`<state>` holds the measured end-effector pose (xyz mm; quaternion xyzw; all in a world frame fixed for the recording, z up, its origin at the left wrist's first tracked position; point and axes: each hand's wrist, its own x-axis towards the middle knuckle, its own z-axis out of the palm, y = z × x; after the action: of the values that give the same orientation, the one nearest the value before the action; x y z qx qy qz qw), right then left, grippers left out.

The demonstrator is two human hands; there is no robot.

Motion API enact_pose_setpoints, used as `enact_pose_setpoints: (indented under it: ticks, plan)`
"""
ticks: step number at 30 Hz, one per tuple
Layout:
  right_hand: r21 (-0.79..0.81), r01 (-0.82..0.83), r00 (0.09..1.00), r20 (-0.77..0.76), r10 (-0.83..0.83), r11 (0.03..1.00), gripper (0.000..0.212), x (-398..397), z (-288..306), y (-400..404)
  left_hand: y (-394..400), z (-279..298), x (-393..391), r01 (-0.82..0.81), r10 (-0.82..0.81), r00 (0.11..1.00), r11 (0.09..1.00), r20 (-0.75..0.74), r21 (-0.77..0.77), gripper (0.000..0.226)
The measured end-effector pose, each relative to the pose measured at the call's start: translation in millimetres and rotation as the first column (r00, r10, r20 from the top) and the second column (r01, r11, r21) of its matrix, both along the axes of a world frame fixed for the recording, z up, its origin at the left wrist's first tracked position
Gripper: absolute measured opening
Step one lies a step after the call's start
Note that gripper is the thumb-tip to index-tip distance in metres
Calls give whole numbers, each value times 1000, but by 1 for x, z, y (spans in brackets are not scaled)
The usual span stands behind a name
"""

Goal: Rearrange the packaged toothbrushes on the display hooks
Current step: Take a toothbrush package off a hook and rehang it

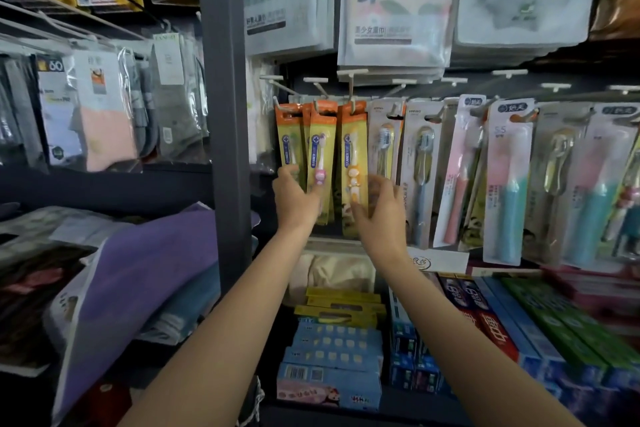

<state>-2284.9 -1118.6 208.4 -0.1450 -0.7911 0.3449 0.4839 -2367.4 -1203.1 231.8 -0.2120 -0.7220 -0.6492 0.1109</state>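
Several orange-and-yellow children's toothbrush packs hang on white display hooks [352, 104] just right of a dark post. My left hand [297, 198] grips the lower part of the pack with the pink toothbrush [320, 149], thumb up along the neighbouring left pack [288, 139]. My right hand [379, 206] holds the bottom of the pack with the orange toothbrush [352, 156], fingers wrapped round its lower edge. All these packs still hang from their hooks. The packs behind the front ones are mostly hidden.
Adult toothbrush packs [419, 166] and pink-and-teal ones [509, 184] fill the hooks to the right. Towel packs [394, 10] hang above. Toothpaste boxes [502, 326] and blue boxes [332, 350] lie on the shelf below. A dark upright post [225, 114] stands left, with folded cloths [145, 270] beyond.
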Motion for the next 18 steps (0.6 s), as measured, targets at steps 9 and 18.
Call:
enact_pose_setpoints:
  ticks: [9, 18]
  plan:
    - [133, -9, 999, 41, 3, 991, 40, 13, -6, 15, 12, -19, -17, 20, -25, 991, 999, 134, 41, 42]
    - [111, -58, 992, 116, 45, 992, 37, 10, -18, 25, 7, -32, -11, 35, -40, 989, 998, 140, 43, 20]
